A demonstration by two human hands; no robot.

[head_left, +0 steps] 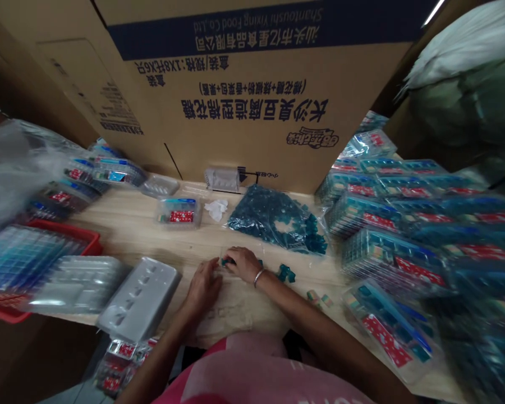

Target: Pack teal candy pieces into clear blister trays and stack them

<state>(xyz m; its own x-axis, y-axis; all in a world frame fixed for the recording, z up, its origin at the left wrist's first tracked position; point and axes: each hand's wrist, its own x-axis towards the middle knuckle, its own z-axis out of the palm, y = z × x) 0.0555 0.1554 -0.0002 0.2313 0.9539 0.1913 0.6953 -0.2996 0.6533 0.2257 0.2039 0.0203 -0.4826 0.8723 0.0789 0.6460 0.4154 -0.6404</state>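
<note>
Red plastic basket (82, 237) at 9 o'clock, holding blister packs. Grey plastic tray (138, 299) at 8 o'clock. Left hand (202, 287) narrow, fingertips at the small teal piece (226, 262); right hand (244, 264) narrow, closed over same piece. Loose teal pieces (285, 274) just right of it. Bag of teal pieces (273, 219) at 12 o'clock. Stacked blister packs (391, 261) at 3 o'clock.
</note>
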